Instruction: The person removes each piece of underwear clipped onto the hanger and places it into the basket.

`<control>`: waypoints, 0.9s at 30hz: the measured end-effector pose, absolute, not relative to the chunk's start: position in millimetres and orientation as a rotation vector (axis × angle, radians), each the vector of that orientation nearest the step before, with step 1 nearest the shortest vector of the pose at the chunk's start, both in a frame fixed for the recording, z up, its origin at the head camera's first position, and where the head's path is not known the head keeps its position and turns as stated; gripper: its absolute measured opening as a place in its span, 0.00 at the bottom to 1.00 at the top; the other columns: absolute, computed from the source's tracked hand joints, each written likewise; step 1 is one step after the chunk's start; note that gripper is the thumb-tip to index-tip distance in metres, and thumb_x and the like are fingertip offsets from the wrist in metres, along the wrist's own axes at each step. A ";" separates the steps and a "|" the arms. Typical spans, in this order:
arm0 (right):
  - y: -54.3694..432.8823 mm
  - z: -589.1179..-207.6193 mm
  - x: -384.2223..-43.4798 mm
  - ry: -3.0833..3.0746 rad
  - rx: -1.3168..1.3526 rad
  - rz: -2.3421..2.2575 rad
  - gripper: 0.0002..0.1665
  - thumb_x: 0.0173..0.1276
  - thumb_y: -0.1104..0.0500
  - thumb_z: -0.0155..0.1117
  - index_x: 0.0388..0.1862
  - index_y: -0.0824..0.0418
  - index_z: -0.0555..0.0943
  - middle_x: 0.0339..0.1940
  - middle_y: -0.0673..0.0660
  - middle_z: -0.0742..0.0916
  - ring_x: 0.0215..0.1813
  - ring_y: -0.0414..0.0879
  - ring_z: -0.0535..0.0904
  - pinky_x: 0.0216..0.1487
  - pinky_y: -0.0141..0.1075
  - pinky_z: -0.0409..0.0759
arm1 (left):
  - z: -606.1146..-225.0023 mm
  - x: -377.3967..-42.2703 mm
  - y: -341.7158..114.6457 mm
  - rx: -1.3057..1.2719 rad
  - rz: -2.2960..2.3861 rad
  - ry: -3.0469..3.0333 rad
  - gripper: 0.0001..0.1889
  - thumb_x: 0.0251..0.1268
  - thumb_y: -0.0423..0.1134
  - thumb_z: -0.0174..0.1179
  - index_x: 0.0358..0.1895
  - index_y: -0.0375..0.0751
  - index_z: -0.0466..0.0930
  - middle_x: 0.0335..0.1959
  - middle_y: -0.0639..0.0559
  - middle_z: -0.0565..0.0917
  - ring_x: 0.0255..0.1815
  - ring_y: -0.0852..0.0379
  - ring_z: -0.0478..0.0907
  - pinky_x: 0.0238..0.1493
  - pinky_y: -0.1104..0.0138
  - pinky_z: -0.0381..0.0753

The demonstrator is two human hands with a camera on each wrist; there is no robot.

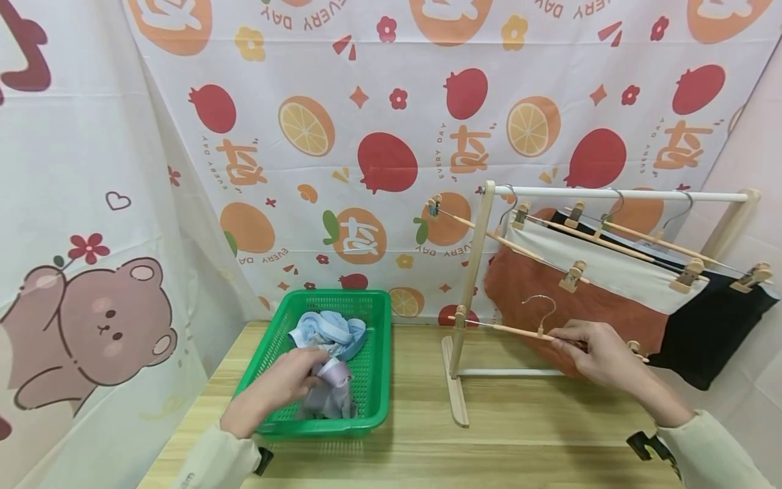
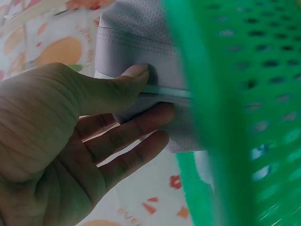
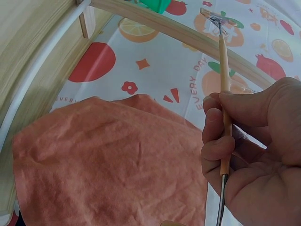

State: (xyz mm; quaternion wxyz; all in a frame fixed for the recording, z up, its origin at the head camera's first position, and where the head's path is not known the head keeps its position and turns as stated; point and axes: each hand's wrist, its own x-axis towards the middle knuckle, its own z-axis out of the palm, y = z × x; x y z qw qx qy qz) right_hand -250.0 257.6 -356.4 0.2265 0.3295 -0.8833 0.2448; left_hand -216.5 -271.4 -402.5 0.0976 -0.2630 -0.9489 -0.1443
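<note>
My left hand [image 1: 284, 380] reaches into the green basket [image 1: 314, 428] and pinches a greyish-purple garment [image 1: 332, 397] at its folded band. In the left wrist view the thumb lies on one side of the garment [image 2: 141, 47] and the fingers on the other. Beside it in the basket lies a light blue garment [image 1: 330, 329]. My right hand [image 1: 601, 350] grips a clip hanger [image 1: 519, 331] by its wooden bar, in front of the rack. The right wrist view shows fingers curled round that bar, with a clip at its far end.
On the right stands a wood-and-white rack [image 1: 470, 292]. From its rail hang a rust-brown garment [image 1: 519, 278], a white one [image 1: 605, 251] and a black one [image 1: 702, 333] on clip hangers. A fruit-print curtain [image 1: 391, 102] backs the wooden table [image 1: 421, 407].
</note>
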 end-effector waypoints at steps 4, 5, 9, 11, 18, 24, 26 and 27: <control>257.6 -356.3 -250.2 -2.449 0.895 0.661 0.09 0.62 0.72 0.70 0.39 0.62 0.90 0.27 0.43 0.85 0.19 0.26 0.64 0.18 0.24 0.65 | -418.5 -217.9 -265.5 -0.844 -0.455 -2.836 0.13 0.54 0.27 0.72 0.39 0.48 0.83 0.36 0.57 0.86 0.36 0.61 0.81 0.36 0.64 0.81; 257.5 -356.4 -250.3 -2.451 0.892 0.662 0.09 0.62 0.72 0.70 0.39 0.62 0.90 0.27 0.43 0.85 0.20 0.26 0.65 0.18 0.25 0.66 | -422.1 -218.0 -263.7 -0.870 -0.468 -2.838 0.13 0.54 0.28 0.72 0.41 0.46 0.84 0.37 0.57 0.87 0.38 0.60 0.82 0.37 0.63 0.81; 257.0 -356.9 -249.6 -2.465 0.886 0.676 0.09 0.63 0.72 0.70 0.39 0.63 0.90 0.27 0.44 0.85 0.20 0.26 0.65 0.18 0.26 0.66 | -432.9 -216.8 -257.1 -0.958 -0.515 -2.881 0.18 0.62 0.29 0.67 0.55 0.43 0.83 0.44 0.53 0.88 0.44 0.54 0.85 0.41 0.62 0.83; 256.7 -357.2 -249.0 -2.475 0.882 0.681 0.09 0.63 0.72 0.69 0.40 0.63 0.90 0.27 0.44 0.85 0.19 0.26 0.64 0.17 0.26 0.66 | -435.6 -215.7 -254.4 -0.993 -0.556 -2.917 0.20 0.67 0.30 0.63 0.61 0.42 0.80 0.49 0.50 0.88 0.48 0.51 0.85 0.44 0.61 0.84; 255.2 -355.7 -247.5 -2.492 0.869 0.686 0.09 0.64 0.71 0.69 0.40 0.62 0.90 0.27 0.44 0.85 0.19 0.26 0.64 0.17 0.27 0.66 | -434.8 -211.1 -248.7 -0.926 -0.651 -3.052 0.23 0.78 0.35 0.52 0.73 0.44 0.70 0.65 0.46 0.82 0.65 0.45 0.80 0.62 0.49 0.80; 254.8 -353.5 -246.4 -2.487 0.871 0.679 0.09 0.64 0.71 0.69 0.41 0.62 0.90 0.26 0.43 0.84 0.19 0.26 0.63 0.17 0.27 0.66 | -429.6 -209.4 -242.0 -0.779 -0.453 -2.954 0.18 0.75 0.39 0.58 0.64 0.41 0.79 0.55 0.45 0.85 0.54 0.46 0.84 0.51 0.51 0.84; 254.9 -353.0 -245.9 -2.487 0.874 0.681 0.09 0.64 0.71 0.69 0.41 0.62 0.90 0.26 0.43 0.84 0.19 0.26 0.63 0.17 0.27 0.65 | -427.3 -209.9 -238.2 -0.733 -0.390 -2.881 0.15 0.72 0.39 0.62 0.58 0.40 0.81 0.50 0.48 0.85 0.45 0.51 0.85 0.43 0.57 0.85; 255.0 -352.8 -245.6 -2.486 0.873 0.683 0.09 0.64 0.71 0.69 0.41 0.62 0.91 0.26 0.42 0.84 0.19 0.26 0.63 0.17 0.26 0.65 | -425.6 -210.4 -235.7 -0.708 -0.373 -2.843 0.14 0.71 0.40 0.63 0.56 0.41 0.82 0.46 0.50 0.85 0.41 0.54 0.85 0.38 0.61 0.84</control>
